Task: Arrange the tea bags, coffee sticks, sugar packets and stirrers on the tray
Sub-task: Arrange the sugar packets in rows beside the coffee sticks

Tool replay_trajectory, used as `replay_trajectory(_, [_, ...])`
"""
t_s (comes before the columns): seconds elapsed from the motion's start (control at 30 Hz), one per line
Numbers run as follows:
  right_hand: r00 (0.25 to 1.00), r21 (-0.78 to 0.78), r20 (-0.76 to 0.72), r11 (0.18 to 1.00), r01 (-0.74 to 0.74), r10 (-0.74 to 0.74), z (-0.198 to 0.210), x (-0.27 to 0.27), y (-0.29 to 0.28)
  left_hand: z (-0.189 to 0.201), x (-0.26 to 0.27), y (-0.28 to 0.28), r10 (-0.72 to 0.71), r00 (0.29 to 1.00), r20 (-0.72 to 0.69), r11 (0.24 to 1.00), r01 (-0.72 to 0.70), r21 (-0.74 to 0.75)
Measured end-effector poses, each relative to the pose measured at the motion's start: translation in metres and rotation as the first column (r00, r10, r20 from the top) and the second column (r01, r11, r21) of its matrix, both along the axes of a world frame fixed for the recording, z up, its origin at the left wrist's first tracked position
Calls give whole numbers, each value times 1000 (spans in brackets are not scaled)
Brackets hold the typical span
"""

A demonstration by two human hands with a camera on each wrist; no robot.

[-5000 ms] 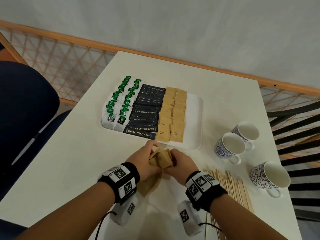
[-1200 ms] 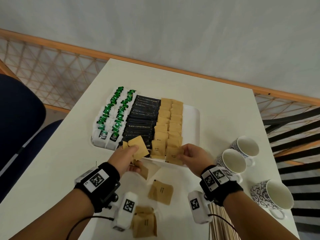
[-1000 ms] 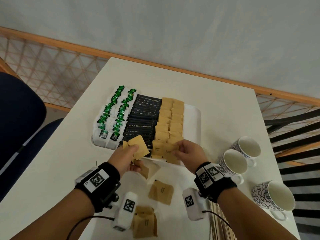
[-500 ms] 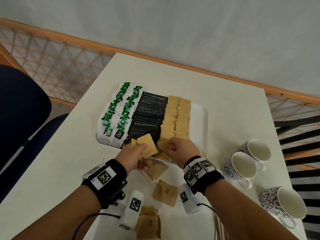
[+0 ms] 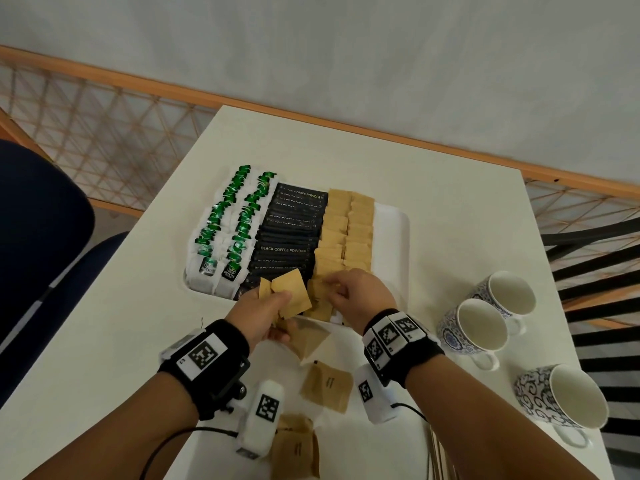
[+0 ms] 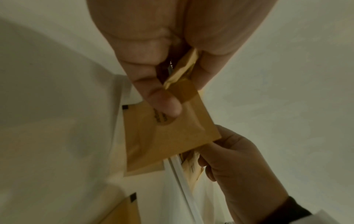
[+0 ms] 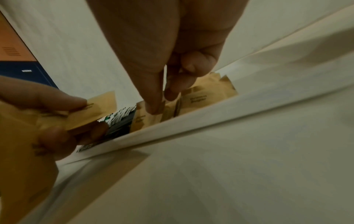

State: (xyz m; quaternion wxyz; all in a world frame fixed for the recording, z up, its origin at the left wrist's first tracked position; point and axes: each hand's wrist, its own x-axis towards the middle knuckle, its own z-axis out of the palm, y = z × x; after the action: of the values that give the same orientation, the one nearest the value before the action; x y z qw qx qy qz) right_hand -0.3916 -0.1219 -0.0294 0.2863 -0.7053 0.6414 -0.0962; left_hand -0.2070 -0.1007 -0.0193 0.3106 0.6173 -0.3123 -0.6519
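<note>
A white tray (image 5: pixel 393 237) holds green tea bags (image 5: pixel 239 223) at the left, black coffee sticks (image 5: pixel 291 233) in the middle and two rows of brown sugar packets (image 5: pixel 346 233) beside them. My left hand (image 5: pixel 280 299) (image 6: pixel 178 94) holds a small fan of sugar packets (image 5: pixel 289 294) (image 6: pixel 172 128) just over the tray's near edge. My right hand (image 5: pixel 334 289) (image 7: pixel 161 103) pinches one sugar packet (image 7: pixel 151 116) at the near end of the sugar rows, thumb and forefinger on its top edge. Wooden stirrers (image 5: pixel 440 455) lie on the table by my right forearm.
Loose sugar packets lie on the table near me (image 5: pixel 327 389), (image 5: pixel 294 448), (image 5: pixel 311 337). Three patterned cups (image 5: pixel 481 327), (image 5: pixel 505 296), (image 5: pixel 568 400) stand at the right. A dark blue chair (image 5: pixel 38 244) is at the left, a wooden railing behind.
My right hand has slid left along the tray's near edge, from the right sugar row to the left one. The left hand has kept its fan of packets.
</note>
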Motion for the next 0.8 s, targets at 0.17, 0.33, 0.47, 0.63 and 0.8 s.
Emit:
replay_trajectory(0.17, [975, -82, 204, 991, 109, -90, 6, 2, 6, 0, 1, 2, -63, 997, 45, 997, 65, -44])
replay_trajectory(0.33, [899, 160, 420, 985, 61, -124, 16, 6, 18, 2, -9, 7, -111, 992, 56, 990, 116, -81])
replay_trajectory(0.47, [767, 241, 547, 941, 239, -335, 16, -7, 21, 8, -13, 9, -121, 989, 89, 988, 129, -87])
replay_trajectory(0.63, [720, 187, 504, 874, 448, -477, 10, -47, 28, 7, -12, 8, -279, 901, 331, 927, 343, -153])
replay_trajectory(0.8, [740, 234, 420, 850, 471, -526, -4, -60, 37, 6, -25, 10, -604, 516, 607, 631, 775, -31])
